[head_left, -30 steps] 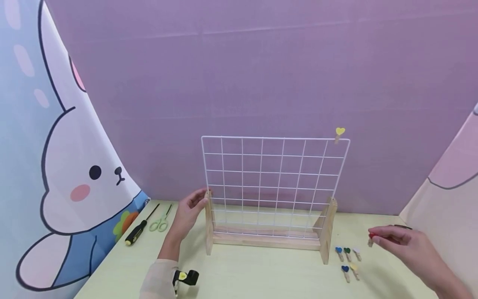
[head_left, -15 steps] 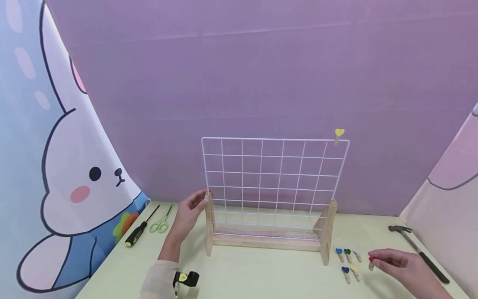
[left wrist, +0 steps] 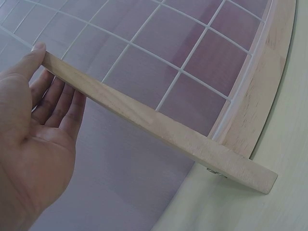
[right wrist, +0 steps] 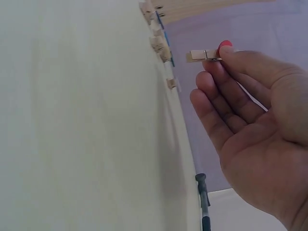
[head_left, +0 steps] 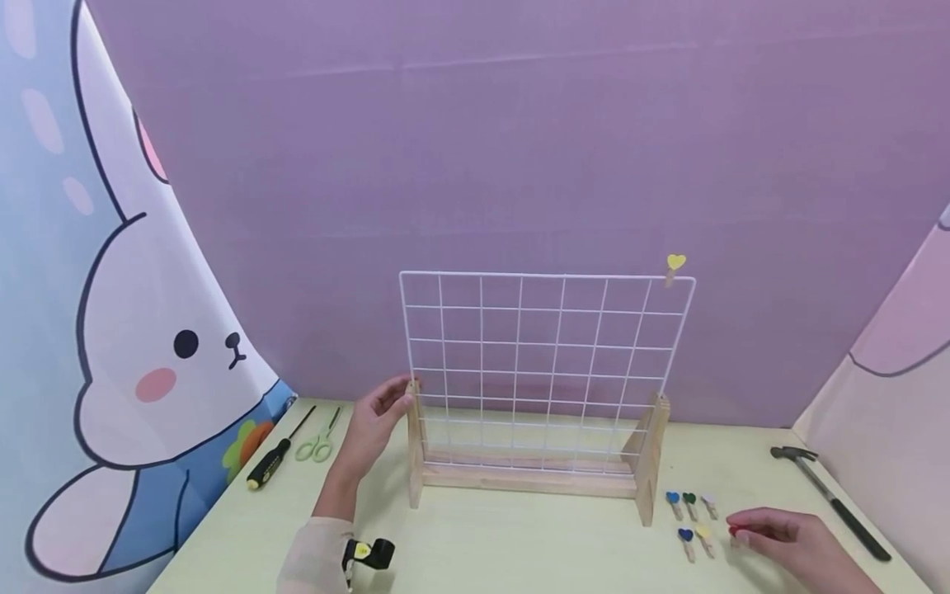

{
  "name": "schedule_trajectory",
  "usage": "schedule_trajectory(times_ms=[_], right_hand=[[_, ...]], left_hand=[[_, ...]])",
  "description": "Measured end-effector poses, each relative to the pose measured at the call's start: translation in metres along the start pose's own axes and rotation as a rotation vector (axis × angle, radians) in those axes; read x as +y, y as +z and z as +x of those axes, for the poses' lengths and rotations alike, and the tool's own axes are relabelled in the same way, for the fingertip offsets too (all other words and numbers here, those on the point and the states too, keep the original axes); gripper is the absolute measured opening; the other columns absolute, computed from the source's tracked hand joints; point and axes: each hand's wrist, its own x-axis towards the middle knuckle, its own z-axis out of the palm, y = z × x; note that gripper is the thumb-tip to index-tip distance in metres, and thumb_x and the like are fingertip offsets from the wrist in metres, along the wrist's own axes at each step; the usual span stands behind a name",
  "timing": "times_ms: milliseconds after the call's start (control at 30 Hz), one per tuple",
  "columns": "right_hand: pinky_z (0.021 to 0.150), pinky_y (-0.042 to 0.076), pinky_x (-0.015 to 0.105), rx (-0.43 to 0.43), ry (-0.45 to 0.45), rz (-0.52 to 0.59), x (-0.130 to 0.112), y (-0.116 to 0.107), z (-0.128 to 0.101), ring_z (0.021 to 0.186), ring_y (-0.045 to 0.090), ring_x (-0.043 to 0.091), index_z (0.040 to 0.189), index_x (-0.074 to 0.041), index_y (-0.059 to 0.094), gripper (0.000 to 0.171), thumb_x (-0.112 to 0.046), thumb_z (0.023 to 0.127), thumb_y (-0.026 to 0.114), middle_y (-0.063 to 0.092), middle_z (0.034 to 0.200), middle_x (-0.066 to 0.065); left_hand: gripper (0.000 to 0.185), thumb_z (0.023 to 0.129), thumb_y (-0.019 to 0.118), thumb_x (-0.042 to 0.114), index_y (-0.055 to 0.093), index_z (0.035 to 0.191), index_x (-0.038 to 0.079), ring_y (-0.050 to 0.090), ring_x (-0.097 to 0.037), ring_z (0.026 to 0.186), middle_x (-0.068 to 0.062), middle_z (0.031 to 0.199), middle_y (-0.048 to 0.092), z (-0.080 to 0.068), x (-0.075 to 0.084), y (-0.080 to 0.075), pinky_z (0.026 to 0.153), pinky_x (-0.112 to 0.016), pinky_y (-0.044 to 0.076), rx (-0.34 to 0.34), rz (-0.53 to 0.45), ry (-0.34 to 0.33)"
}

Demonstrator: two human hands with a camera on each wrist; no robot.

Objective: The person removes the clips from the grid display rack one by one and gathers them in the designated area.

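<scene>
My right hand pinches a small wooden clothespin with a red heart between thumb and fingers, above the table at the right. Close to its left lie several other heart clothespins, among them a dark blue one and a green one. A white wire grid stands upright in a wooden stand. On the grid's top edge, near the right corner, sits a clothespin with a yellow heart. My left hand holds the top of the stand's left upright, thumb on one side and fingers on the other.
At the left on the pale table lie a black-and-yellow screwdriver and green-handled scissors. A hammer lies along the right edge, beyond my right hand. A purple backdrop rises behind the grid.
My right hand has moved down toward the table with the red heart clothespin, and the hammer behind it has come into full view. The left hand has stayed on the stand.
</scene>
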Motion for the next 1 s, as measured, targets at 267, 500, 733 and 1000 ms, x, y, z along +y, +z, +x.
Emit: schedule_trajectory(times_ms=[267, 500, 733, 1000], right_hand=[[0.076, 0.057, 0.017, 0.0, 0.102, -0.056, 0.005, 0.005, 0.002, 0.091, 0.069, -0.008, 0.123, 0.008, 0.069, 0.038, -0.023, 0.101, 0.068, 0.08, 0.105, 0.0], [0.077, 0.058, 0.018, -0.008, 0.101, -0.042, 0.006, 0.007, 0.005, 0.092, 0.069, -0.008, 0.123, 0.007, 0.069, 0.038, -0.023, 0.1, 0.068, 0.08, 0.107, 0.003], [0.077, 0.058, 0.018, 0.001, 0.103, -0.043, 0.005, 0.008, 0.008, 0.092, 0.067, -0.009, 0.122, 0.006, 0.07, 0.039, -0.025, 0.099, 0.07, 0.079, 0.108, 0.004], [0.076, 0.059, 0.019, 0.007, 0.096, -0.032, 0.012, 0.008, 0.01, 0.09, 0.067, -0.008, 0.123, 0.008, 0.069, 0.037, -0.017, 0.096, 0.072, 0.078, 0.107, 0.01]], left_hand=[[0.042, 0.103, 0.065, 0.017, 0.058, 0.14, -0.001, 0.066, 0.0, 0.116, -0.002, 0.13, 0.072, 0.0, 0.003, 0.001, 0.1, -0.015, 0.053, -0.009, 0.004, 0.012], [0.042, 0.103, 0.065, 0.017, 0.059, 0.141, 0.001, 0.065, -0.001, 0.117, 0.014, 0.123, 0.072, -0.001, 0.003, -0.001, 0.1, -0.015, 0.053, -0.012, -0.003, 0.006], [0.042, 0.104, 0.064, 0.019, 0.058, 0.142, 0.003, 0.064, -0.001, 0.121, 0.004, 0.133, 0.07, -0.002, 0.002, -0.001, 0.101, -0.015, 0.053, -0.032, -0.003, 0.009], [0.042, 0.104, 0.063, 0.018, 0.058, 0.142, 0.002, 0.064, 0.0, 0.12, -0.015, 0.14, 0.066, -0.002, 0.003, 0.0, 0.102, -0.015, 0.052, -0.033, -0.002, 0.013]])
